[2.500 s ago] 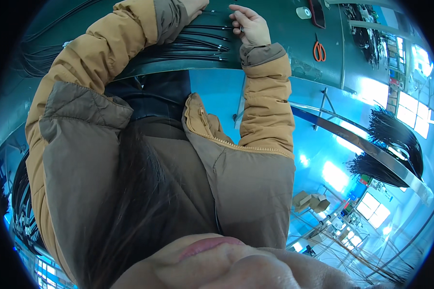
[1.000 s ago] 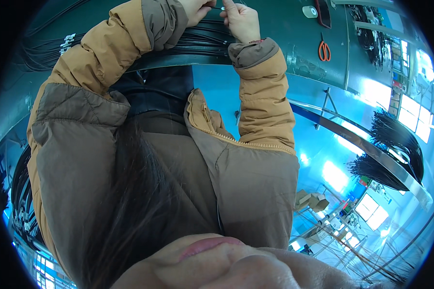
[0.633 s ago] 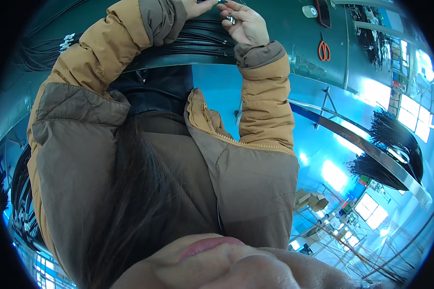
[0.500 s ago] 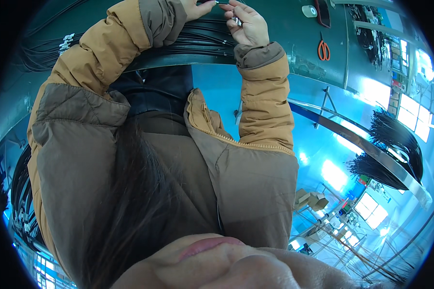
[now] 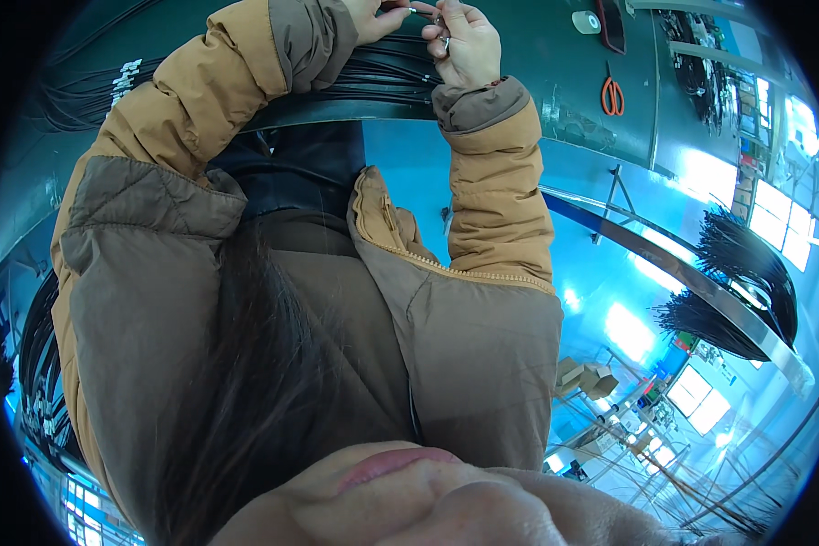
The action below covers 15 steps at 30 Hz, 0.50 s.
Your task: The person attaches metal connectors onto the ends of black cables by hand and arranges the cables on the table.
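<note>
At the top edge of the head view my left hand [image 5: 370, 20] is closed in a pinch on a thin black cable [image 5: 422, 13] with a small metallic tip. My right hand [image 5: 467, 47] is just right of it, thumb and forefinger pinched at the other side of that cable. A small shiny metal piece [image 5: 445, 42] shows among its curled fingers; its kind is unclear. Below both hands, several black cables [image 5: 373, 80] lie side by side across the dark green table [image 5: 555, 55]. The upper part of my left hand is cut off by the frame.
Orange-handled scissors [image 5: 612, 96] lie to the right, with a white roll [image 5: 586, 22] and a dark red-edged flat object [image 5: 612, 25] beyond. White-ended cables [image 5: 126, 82] lie at left. Black cable bundles [image 5: 746, 273] hang over a metal rail at right; cardboard boxes [image 5: 596, 380] stand behind.
My right hand has moved slightly left and down, and its fingers are curled in more. My left hand has shifted slightly down and right, still pinching the cable.
</note>
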Each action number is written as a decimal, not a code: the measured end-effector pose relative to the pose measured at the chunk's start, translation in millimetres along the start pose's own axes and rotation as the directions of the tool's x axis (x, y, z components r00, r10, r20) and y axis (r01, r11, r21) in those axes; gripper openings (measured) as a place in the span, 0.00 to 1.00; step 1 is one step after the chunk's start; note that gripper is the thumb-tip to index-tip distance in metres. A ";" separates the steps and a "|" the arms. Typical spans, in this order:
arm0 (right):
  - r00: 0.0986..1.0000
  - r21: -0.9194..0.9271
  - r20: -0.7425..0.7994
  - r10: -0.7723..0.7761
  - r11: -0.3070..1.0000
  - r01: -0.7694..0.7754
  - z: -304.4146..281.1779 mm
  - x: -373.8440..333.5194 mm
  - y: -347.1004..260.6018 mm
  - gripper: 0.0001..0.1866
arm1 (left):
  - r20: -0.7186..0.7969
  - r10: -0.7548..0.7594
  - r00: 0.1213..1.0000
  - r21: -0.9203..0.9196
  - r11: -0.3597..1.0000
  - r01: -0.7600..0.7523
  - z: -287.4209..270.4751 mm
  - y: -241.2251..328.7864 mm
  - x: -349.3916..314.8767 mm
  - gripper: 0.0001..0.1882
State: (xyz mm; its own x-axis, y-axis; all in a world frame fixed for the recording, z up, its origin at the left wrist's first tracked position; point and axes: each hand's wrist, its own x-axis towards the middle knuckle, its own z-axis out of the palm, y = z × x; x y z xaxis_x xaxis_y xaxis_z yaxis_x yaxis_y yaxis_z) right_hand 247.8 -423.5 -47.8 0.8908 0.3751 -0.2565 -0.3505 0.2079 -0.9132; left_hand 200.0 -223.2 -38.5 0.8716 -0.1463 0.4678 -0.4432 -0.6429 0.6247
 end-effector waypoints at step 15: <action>0.989 -0.150 -0.068 -0.132 0.981 0.121 20.0 -1.3 -2.2 0.13 | 0.023 0.042 0.999 0.092 0.995 -0.044 8.8 -4.9 -3.7 0.06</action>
State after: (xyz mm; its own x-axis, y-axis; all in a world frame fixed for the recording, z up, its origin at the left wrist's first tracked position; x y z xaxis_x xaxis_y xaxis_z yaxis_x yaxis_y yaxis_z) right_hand 241.7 -406.3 -39.1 0.9470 0.2819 -0.1543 -0.1927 0.1137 -0.9747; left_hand 200.8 -226.1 -48.8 0.8570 -0.1900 0.4790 -0.4596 -0.7024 0.5436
